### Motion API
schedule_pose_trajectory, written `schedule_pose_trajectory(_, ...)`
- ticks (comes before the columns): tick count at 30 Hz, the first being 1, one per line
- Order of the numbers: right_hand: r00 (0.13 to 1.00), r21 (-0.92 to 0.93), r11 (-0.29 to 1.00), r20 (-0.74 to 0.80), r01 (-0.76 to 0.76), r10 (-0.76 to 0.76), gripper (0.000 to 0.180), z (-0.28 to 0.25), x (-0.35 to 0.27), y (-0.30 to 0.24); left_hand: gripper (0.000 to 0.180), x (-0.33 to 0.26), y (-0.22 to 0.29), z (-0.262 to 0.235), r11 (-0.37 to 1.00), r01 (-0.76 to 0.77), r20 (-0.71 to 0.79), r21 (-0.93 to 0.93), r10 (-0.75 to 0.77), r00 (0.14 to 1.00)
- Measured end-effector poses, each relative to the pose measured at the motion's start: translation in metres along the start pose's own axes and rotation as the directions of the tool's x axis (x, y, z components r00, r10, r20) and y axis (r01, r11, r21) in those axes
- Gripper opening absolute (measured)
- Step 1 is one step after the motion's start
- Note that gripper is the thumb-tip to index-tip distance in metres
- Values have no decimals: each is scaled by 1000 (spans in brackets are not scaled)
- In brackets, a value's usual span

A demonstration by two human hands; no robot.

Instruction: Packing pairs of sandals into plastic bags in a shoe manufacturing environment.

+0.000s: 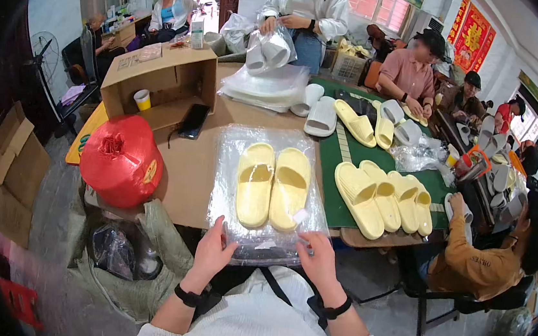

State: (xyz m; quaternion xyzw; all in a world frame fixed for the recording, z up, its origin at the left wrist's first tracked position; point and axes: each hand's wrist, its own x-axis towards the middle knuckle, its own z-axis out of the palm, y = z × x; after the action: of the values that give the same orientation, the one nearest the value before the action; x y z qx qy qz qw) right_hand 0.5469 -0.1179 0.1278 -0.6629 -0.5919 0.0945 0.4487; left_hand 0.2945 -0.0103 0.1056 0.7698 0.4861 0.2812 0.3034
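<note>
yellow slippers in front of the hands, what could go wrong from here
The near edge of the clear plastic seems to overhang the table, so a tug by the left hand or right hand could drag the slippers along. The plastic looks glossy, so it might slip. Four more yellow slippers lie side by side on the green mat, so pairs could get mixed.

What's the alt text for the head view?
A person's left hand and right hand are at the near edge of clear plastic, with two pale yellow slippers on or inside it; more slippers lie to the right on a green mat.
</note>
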Motion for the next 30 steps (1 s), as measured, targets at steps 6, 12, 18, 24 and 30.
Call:
schedule_pose_trajectory(6, 985, -261, 959, -98, 113, -143, 46, 38, 17, 26, 67, 0, -8, 11, 999, 26, 14, -45, -26, 1000)
schedule_pose_trajectory(12, 979, -61, 991, -174, -116, 104, 61, 52, 38, 44, 63, 1, -26, 16, 991, 31, -12, -132, -33, 999)
schedule_pose_trajectory(18, 962, -176, 950, -139, -257, 234, 52, 55, 43, 42, 62, 2, -18, 13, 991, 62, -13, -120, -64, 998)
schedule_pose_trajectory(24, 987, -97, 985, -64, 141, -148, 35, 26, 8, 7, 63, -3, -9, -5, 999, 10, -93, -50, -15, 996)
schedule_pose_trajectory(30, 966, -73, 995, -246, 62, -78, 21, -38, -4, 1, 35, -2, -9, -10, 940, -67, -169, -334, 10, 986)
